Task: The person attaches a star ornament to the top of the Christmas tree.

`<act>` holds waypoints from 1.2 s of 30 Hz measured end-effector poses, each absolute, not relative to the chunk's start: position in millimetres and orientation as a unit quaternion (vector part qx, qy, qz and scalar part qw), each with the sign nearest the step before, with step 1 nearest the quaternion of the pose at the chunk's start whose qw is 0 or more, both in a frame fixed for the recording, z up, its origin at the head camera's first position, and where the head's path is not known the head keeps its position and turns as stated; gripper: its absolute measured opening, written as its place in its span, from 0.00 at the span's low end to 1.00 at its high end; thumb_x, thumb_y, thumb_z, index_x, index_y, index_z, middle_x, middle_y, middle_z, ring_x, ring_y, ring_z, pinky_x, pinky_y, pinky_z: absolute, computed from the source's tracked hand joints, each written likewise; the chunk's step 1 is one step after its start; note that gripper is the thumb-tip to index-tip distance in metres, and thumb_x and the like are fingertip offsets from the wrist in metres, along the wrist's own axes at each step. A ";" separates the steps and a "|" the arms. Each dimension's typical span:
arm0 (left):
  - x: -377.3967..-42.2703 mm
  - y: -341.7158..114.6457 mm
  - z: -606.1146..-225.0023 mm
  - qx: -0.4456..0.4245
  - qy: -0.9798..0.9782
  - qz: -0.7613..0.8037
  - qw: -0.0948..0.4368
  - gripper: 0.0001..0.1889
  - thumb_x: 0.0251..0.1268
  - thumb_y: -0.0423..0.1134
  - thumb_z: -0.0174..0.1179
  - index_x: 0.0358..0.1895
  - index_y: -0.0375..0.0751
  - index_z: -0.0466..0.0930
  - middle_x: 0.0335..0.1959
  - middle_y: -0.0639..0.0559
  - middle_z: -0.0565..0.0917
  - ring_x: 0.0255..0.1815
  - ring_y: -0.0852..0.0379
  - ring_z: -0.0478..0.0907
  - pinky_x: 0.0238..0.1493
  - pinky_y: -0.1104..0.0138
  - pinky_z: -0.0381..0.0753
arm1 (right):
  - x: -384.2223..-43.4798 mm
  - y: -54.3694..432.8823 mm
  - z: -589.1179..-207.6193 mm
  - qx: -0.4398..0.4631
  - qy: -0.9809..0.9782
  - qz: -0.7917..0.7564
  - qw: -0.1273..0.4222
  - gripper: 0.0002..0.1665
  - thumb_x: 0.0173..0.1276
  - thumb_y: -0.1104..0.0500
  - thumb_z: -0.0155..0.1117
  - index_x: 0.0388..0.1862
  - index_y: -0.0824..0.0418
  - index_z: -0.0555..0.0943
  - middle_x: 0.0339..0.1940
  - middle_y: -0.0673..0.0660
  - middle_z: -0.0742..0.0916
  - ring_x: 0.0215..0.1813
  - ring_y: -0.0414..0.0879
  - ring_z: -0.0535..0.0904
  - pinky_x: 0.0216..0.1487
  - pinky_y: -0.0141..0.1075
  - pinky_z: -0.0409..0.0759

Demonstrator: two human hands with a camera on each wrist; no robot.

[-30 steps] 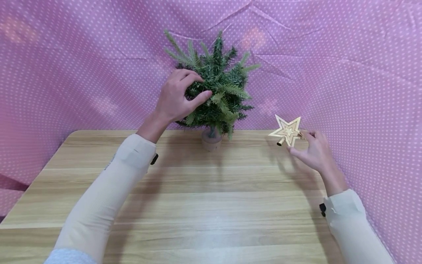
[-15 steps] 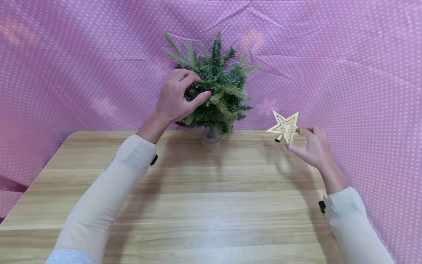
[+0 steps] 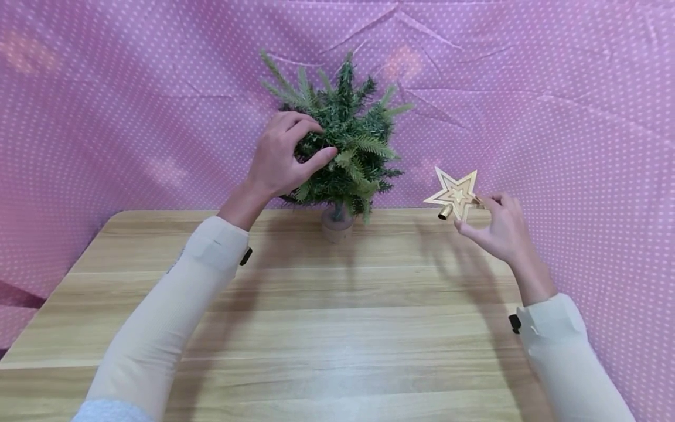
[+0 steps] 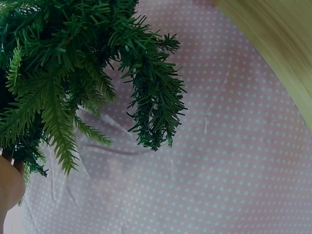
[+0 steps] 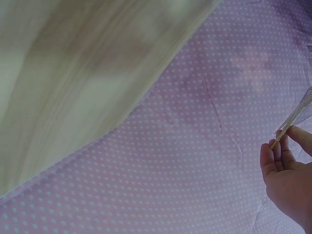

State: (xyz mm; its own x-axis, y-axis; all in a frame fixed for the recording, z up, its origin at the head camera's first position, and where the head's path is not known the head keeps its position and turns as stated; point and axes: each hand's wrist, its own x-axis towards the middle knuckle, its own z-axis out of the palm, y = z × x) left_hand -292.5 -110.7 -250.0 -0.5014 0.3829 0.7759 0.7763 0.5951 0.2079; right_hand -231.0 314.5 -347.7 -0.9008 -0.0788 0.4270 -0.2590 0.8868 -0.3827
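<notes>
On the worktop (image 3: pixel 337 328), 1 pot (image 3: pixel 337 231) seats the tree (image 3: pixel 369 126). Hands: left hand (image 3: pixel 279 153) curves against the tree, grip indeterminable; right hand (image 3: pixel 502 233) pinches the gold star (image 3: pixel 456 192), raised, right of the pot.

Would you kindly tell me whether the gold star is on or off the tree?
Off: the right hand pinches the gold star, apart from the tree.

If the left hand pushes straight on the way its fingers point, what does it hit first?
Most likely the green tree: in the head view the left hand points into its foliage. Whether it already touches is unclear.
</notes>
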 end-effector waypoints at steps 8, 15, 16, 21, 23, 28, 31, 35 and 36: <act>-291.3 -112.5 -249.3 -0.346 -0.830 -0.276 0.338 0.25 0.65 0.56 0.64 0.51 0.37 0.84 0.55 0.42 0.82 0.63 0.45 0.72 0.71 0.56 0.63 | -233.5 308.6 -339.7 0.092 -0.947 0.224 0.210 0.45 0.58 0.45 0.73 0.66 0.74 0.75 0.59 0.76 0.76 0.58 0.71 0.66 0.56 0.64 0.65; -291.9 -113.9 -249.1 -0.350 -0.829 -0.282 0.332 0.27 0.61 0.57 0.66 0.52 0.37 0.83 0.56 0.42 0.81 0.63 0.45 0.72 0.70 0.54 0.66 | -236.0 306.1 -333.1 0.091 -0.948 0.222 0.209 0.45 0.59 0.44 0.72 0.66 0.74 0.75 0.59 0.77 0.75 0.59 0.71 0.66 0.55 0.65 0.65; -291.9 -114.1 -249.0 -0.351 -0.830 -0.280 0.332 0.27 0.61 0.57 0.66 0.52 0.37 0.83 0.56 0.42 0.81 0.62 0.44 0.72 0.69 0.53 0.66 | -236.5 305.8 -332.2 0.092 -0.948 0.222 0.209 0.45 0.59 0.44 0.72 0.66 0.74 0.75 0.59 0.77 0.75 0.59 0.71 0.66 0.55 0.65 0.65; -291.7 -114.0 -248.6 -0.352 -0.833 -0.279 0.323 0.28 0.59 0.57 0.67 0.53 0.38 0.83 0.56 0.42 0.81 0.63 0.44 0.72 0.69 0.53 0.67 | -237.7 304.5 -328.5 0.096 -0.945 0.223 0.220 0.43 0.57 0.45 0.73 0.63 0.73 0.77 0.56 0.76 0.76 0.56 0.71 0.67 0.53 0.64 0.66; -290.8 -114.1 -247.8 -0.352 -0.836 -0.275 0.319 0.29 0.58 0.58 0.67 0.54 0.38 0.83 0.57 0.42 0.81 0.63 0.45 0.72 0.69 0.53 0.67 | -238.0 303.4 -326.1 0.097 -0.943 0.225 0.225 0.43 0.57 0.45 0.74 0.63 0.73 0.78 0.56 0.75 0.77 0.56 0.70 0.67 0.53 0.63 0.66; -289.9 -115.2 -247.5 -0.348 -0.844 -0.270 0.307 0.30 0.57 0.57 0.69 0.55 0.39 0.82 0.59 0.43 0.80 0.65 0.45 0.71 0.69 0.53 0.66 | -239.2 298.7 -318.8 0.101 -0.938 0.232 0.238 0.41 0.57 0.45 0.73 0.61 0.72 0.80 0.55 0.75 0.78 0.55 0.70 0.68 0.53 0.62 0.66; -290.1 -115.3 -247.6 -0.348 -0.844 -0.268 0.308 0.29 0.58 0.57 0.69 0.55 0.38 0.82 0.59 0.43 0.80 0.65 0.45 0.71 0.70 0.53 0.66 | -239.8 296.0 -314.0 0.108 -0.934 0.234 0.249 0.40 0.57 0.45 0.73 0.60 0.72 0.80 0.53 0.75 0.78 0.54 0.70 0.68 0.52 0.62 0.66; -289.6 -114.6 -247.0 -0.346 -0.843 -0.265 0.314 0.27 0.61 0.56 0.67 0.54 0.38 0.83 0.58 0.42 0.80 0.65 0.45 0.71 0.69 0.53 0.66 | -240.5 293.3 -307.0 0.118 -0.929 0.233 0.262 0.39 0.57 0.45 0.72 0.59 0.72 0.81 0.52 0.75 0.78 0.54 0.69 0.68 0.51 0.61 0.66; -289.4 -114.4 -246.9 -0.345 -0.843 -0.266 0.315 0.27 0.62 0.56 0.67 0.54 0.38 0.83 0.58 0.42 0.81 0.64 0.45 0.72 0.69 0.53 0.66 | -240.7 292.8 -305.0 0.121 -0.929 0.230 0.264 0.39 0.57 0.45 0.72 0.59 0.72 0.81 0.53 0.75 0.79 0.54 0.70 0.69 0.51 0.61 0.66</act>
State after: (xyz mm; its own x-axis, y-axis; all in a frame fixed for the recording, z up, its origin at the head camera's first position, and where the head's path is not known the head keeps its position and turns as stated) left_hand -289.4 -114.4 -246.9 -0.5629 0.4141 0.7153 0.7494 0.6208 0.2303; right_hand -240.7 292.8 -305.0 -0.8310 -0.1024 0.5467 -0.3461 0.8646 -0.3642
